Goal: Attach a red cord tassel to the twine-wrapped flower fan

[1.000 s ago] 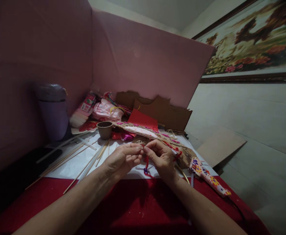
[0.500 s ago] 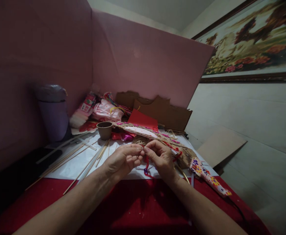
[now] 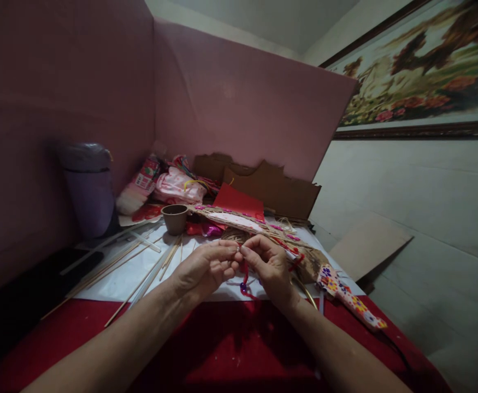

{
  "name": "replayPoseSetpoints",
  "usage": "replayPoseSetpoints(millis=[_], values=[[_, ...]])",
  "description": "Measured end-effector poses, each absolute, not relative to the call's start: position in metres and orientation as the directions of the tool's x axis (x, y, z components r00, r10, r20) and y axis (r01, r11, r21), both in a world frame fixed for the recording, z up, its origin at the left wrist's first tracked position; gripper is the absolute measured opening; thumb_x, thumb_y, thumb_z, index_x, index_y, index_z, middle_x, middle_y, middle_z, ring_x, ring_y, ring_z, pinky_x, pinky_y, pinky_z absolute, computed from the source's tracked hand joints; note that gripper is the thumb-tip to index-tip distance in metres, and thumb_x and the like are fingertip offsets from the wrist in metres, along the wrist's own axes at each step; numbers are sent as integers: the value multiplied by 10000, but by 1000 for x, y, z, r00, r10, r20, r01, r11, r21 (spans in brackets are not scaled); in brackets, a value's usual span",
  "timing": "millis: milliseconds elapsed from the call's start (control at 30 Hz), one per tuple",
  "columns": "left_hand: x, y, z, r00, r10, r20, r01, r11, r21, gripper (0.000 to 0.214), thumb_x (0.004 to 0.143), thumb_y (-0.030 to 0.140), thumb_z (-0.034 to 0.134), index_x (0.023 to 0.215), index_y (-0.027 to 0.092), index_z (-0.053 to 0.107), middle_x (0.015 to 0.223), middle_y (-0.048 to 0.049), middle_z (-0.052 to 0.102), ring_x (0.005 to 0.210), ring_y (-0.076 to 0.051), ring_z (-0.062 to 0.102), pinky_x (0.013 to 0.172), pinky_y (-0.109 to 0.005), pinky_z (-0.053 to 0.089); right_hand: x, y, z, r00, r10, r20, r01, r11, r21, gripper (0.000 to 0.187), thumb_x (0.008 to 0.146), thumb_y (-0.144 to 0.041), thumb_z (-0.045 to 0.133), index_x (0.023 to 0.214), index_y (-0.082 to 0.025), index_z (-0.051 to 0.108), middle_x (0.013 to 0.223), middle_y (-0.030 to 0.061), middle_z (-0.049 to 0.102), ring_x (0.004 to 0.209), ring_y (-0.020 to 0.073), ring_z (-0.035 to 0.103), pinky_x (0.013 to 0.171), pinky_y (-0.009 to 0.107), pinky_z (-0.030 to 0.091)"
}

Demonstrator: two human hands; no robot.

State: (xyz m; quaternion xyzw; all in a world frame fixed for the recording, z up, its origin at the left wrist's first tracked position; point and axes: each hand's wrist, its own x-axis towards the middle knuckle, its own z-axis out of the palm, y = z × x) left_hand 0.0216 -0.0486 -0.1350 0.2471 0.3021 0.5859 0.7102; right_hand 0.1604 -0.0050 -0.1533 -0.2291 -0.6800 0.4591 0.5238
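Note:
My left hand (image 3: 212, 267) pinches a tiny pale bead (image 3: 237, 249) between thumb and forefinger, its other fingers loosely curled. Fingertip to fingertip with it, my right hand (image 3: 269, 267) is closed in a pinch on a red cord (image 3: 246, 268). The cord hangs down between the hands, and a dark blue-purple bead (image 3: 243, 287) sits low on it. Right behind the hands is a ball of brown twine (image 3: 234, 234), partly covered by them. The cord's tip is hidden by the fingers.
Thin wooden sticks (image 3: 136, 289) and a small brown pot (image 3: 175, 219) lie to the left. A decorated cardboard strip (image 3: 239, 219) crosses behind the hands. A flower-patterned glue gun (image 3: 351, 297) rests at right. A purple bin (image 3: 89, 191) stands far left; cardboard (image 3: 259, 188) leans at the back.

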Motion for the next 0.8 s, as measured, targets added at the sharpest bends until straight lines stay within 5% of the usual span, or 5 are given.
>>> replayPoseSetpoints(millis=[800], values=[[19, -46, -140, 151, 982, -110, -671, 183, 719, 121, 667, 3, 636, 753, 88, 645, 659, -55, 650, 546, -91, 596, 550, -175, 477, 161, -5, -153, -337, 769, 544, -165, 521, -838, 140, 777, -275, 648, 695, -174, 595, 634, -5, 653, 540, 102, 565, 491, 199, 453]])
